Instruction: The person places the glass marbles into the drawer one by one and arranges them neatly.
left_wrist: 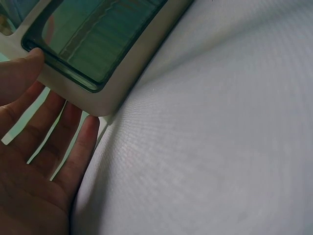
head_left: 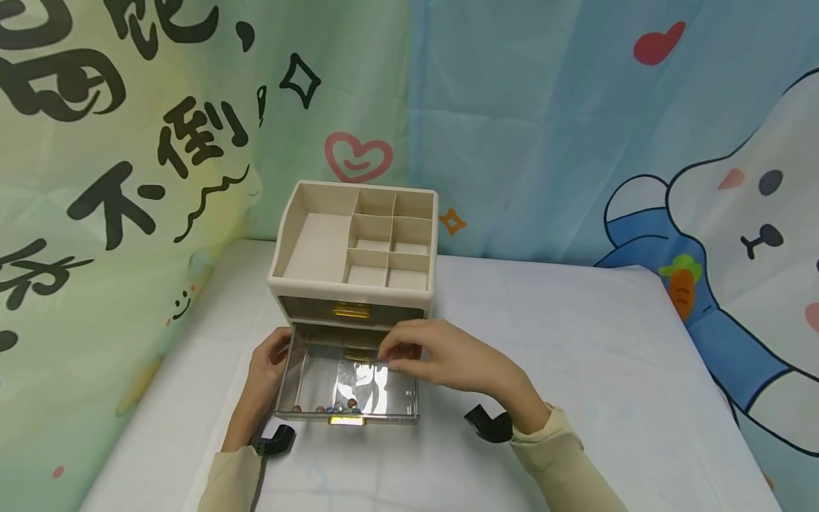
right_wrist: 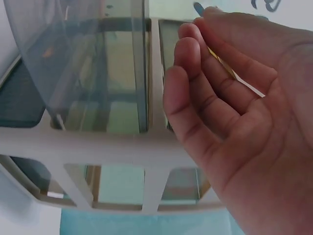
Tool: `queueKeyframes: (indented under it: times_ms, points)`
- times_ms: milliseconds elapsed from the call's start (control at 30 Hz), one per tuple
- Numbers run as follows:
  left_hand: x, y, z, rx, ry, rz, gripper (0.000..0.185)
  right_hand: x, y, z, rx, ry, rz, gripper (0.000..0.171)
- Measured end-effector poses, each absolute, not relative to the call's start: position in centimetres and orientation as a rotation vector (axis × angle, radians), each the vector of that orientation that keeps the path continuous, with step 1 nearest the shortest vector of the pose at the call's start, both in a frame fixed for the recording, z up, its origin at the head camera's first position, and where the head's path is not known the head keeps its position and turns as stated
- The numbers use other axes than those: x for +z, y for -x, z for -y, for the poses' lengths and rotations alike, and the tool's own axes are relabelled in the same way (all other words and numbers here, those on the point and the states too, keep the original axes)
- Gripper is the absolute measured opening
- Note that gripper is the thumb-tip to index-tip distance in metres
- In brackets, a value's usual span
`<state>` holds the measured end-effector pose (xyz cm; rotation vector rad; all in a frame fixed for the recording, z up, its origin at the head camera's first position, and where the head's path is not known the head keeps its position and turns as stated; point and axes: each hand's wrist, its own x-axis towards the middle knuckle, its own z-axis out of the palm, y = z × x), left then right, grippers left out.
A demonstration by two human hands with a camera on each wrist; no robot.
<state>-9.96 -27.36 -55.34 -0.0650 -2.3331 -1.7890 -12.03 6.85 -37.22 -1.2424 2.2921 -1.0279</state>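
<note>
The clear drawer sits pulled out at the middle bottom. The left hand rests flat against its side, fingers loose. The right hand reaches over it, fingers curled; I cannot tell if it grips anything. Best to slide the drawer slow and straight so the beads stay in.

On the green cloth backdrop, at about ten o'clock from the organizer box, large black brush characters read "不倒!" with a wavy stroke beneath, while the characters above and below them are cut off and unreadable.
</note>
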Motion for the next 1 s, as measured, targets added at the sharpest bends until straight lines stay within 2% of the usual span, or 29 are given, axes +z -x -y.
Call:
queueKeyframes:
  times_ms: [533, 1000]
  points:
    - [-55.1, 10.0, 27.4, -1.772, 0.088, 2.313, 0.030, -38.7, 11.9, -11.1, -1.250, 1.106, -2.385, 0.012]
    - [-55.6, 10.0, 27.5, -1.739, 0.039, 2.379, 0.031, -41.6, 11.4, -15.2, -1.318, 0.846, -2.494, 0.014]
